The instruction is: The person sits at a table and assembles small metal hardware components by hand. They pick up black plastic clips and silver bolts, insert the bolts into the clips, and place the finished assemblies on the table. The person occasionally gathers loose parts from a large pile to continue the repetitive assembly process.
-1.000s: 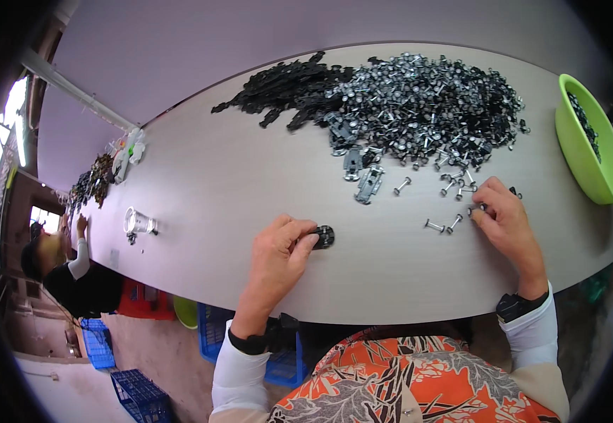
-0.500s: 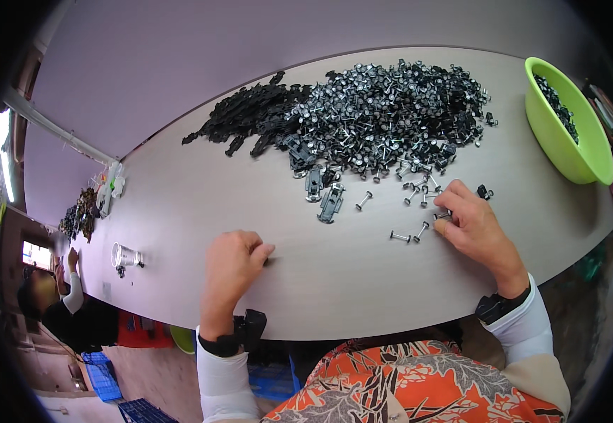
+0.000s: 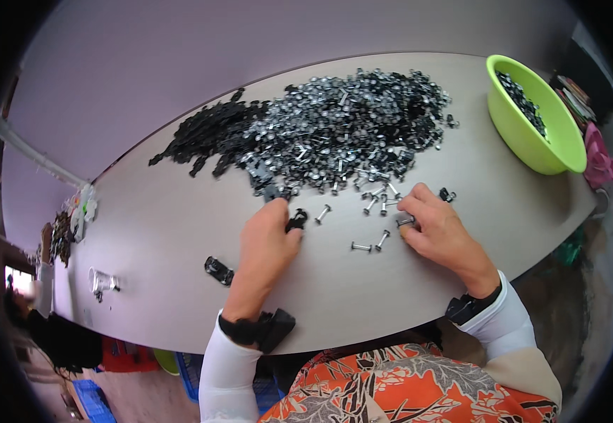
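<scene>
The head view showed my right hand (image 3: 437, 227) pinching a wheeled axle (image 3: 406, 221), right of loose axles (image 3: 382, 240); my left hand (image 3: 267, 238) met a dark part (image 3: 297, 220), grip unclear to me, on the surface (image 3: 158, 233) near the metallic pile (image 3: 348, 127).

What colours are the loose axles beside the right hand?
Silvery rods with dark wheels; the axles show best in the head view.

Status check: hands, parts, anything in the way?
Left hand at dark part, grip unclear. Right hand at wheeled axle, grip unclear. Loose axles between the hands; no obvious obstruction.
</scene>
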`<action>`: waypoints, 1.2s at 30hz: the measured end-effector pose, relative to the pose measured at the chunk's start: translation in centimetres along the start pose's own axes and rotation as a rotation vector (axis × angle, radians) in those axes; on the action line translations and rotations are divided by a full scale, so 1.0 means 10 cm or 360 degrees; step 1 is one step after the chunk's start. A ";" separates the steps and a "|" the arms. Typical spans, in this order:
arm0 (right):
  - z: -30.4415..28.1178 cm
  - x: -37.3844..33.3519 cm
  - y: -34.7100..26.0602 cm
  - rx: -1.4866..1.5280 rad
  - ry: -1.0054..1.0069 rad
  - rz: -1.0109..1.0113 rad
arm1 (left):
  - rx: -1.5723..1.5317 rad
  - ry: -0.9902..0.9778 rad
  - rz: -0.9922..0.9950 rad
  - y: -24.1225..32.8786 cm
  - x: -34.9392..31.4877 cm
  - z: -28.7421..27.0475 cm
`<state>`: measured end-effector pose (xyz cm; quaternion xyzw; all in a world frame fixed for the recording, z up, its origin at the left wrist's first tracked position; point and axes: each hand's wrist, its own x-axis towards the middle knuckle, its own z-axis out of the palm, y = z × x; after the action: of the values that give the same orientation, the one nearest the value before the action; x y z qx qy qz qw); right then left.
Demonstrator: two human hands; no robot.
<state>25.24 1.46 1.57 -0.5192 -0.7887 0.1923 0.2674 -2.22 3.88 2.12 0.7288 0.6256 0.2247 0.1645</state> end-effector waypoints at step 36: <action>0.13 0.02 -0.14 -0.0043 0.0047 0.0014 | -0.2214 -0.0912 -0.0679 0.06 -0.32 0.12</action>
<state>23.38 1.06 1.40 -0.5290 -0.7848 0.1752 0.2712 -1.44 0.64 1.01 0.3519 0.4007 0.3318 0.7781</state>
